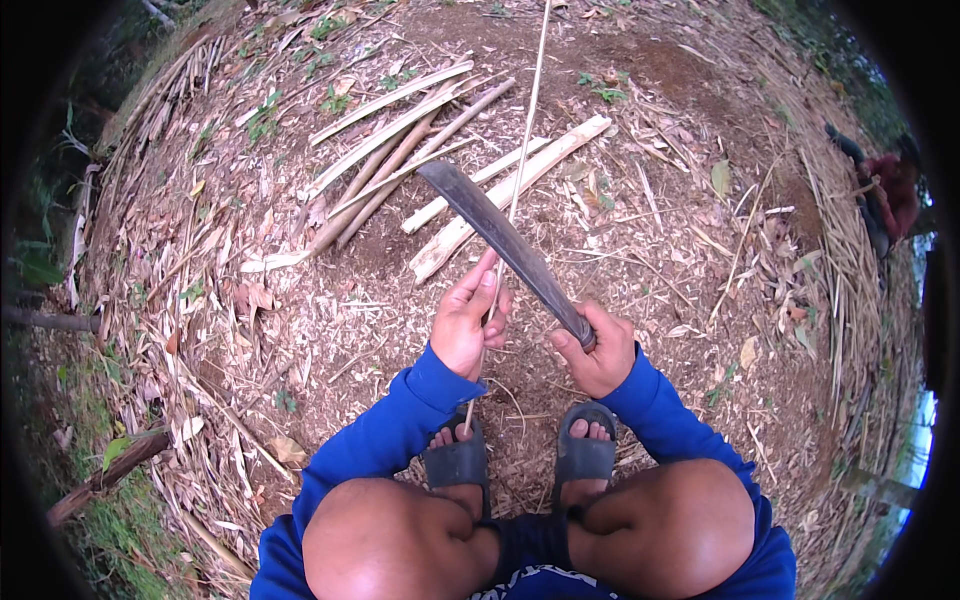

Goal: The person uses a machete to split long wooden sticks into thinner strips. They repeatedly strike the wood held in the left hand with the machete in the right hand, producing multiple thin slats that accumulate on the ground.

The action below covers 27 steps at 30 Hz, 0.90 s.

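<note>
While crouched over sandalled feet [520, 455], gripping a long dark machete [505, 240] by its handle with the right hand [598, 350], fingers wrapped tight around it, blade slanting up and away to the left. Pinching a thin pale bamboo strip [527, 130] with the left hand [468, 320], thumb and fingers closed on it just beside the blade. Strip running from near the left foot, up through the left hand, across the machete blade and far beyond both hands toward the top of the view. Touching blade and strip just above the left hand. Lying ahead of the hands, a loose pile of split bamboo slats [420, 160] on ground littered with shavings and dry leaves [300, 300]. Farther off to the right of the right hand, rows of thin strips [850, 270] spread on the ground.
</note>
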{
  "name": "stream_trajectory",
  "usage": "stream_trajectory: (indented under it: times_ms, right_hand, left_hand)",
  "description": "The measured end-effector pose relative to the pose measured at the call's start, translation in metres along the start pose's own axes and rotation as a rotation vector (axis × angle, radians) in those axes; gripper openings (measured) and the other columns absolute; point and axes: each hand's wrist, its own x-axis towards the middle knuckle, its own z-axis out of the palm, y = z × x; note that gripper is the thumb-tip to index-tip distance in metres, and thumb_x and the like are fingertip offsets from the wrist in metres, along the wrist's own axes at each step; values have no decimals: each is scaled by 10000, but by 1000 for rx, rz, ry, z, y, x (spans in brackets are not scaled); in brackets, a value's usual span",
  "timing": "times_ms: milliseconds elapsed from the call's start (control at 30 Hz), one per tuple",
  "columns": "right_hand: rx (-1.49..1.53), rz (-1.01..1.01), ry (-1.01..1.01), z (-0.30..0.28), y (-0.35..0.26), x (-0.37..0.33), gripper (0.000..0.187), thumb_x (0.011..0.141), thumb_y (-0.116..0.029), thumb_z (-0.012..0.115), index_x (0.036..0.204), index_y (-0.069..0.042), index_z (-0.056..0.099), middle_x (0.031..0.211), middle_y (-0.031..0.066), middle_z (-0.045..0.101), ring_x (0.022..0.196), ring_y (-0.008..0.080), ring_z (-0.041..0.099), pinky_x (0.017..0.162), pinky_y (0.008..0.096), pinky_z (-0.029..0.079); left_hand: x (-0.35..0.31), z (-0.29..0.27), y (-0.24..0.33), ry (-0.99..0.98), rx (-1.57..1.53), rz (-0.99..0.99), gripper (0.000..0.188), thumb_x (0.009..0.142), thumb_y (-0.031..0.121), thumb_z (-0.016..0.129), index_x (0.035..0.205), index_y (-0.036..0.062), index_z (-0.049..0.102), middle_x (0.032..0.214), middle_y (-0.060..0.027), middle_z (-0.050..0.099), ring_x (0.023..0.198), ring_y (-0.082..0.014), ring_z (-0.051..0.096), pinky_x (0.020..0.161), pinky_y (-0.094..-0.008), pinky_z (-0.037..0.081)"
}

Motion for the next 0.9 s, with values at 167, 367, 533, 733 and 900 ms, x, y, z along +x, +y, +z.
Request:
stream_trajectory:
  times_ms: [167,367,533,733,900]
  right_hand:
    - [-256,-126,-71,-10,-8,10,336,894,-357,719,881,-44,600,650,140,567,558,325,601,516,390,461]
    - [-375,-169,-58,-15,-9,12,390,874,-414,724,814,-65,562,653,143,582,567,349,611,506,422,473]
    - [-502,-198,-130,-19,-9,9,501,849,-540,704,783,-66,556,640,131,614,551,333,639,487,426,502]
    - [-585,-304,-50,-20,-4,11,519,813,-573,719,748,-84,558,631,113,613,535,285,645,472,398,507]
    - [-605,-270,24,-32,7,13,493,791,-540,751,786,-82,570,634,99,599,531,274,621,475,380,477]
  left_hand:
    - [-5,-9,2,-106,-142,-97,310,992,104,405,1253,-35,498,910,-135,587,528,-46,357,459,-190,312]
    - [-9,-11,-4,-292,-84,-143,351,858,43,484,1198,-33,533,917,-98,589,555,-53,363,471,-209,302]
    - [-18,-1,-2,-233,146,-138,650,880,16,576,1489,6,348,854,-16,549,582,-47,344,493,-220,278]
    - [-23,-3,-5,-261,602,147,663,881,55,655,1482,9,378,806,39,506,662,-42,430,594,-231,370]
    - [-26,-11,0,-335,702,79,410,915,126,651,1288,-8,548,734,44,488,638,-25,426,575,-219,374]
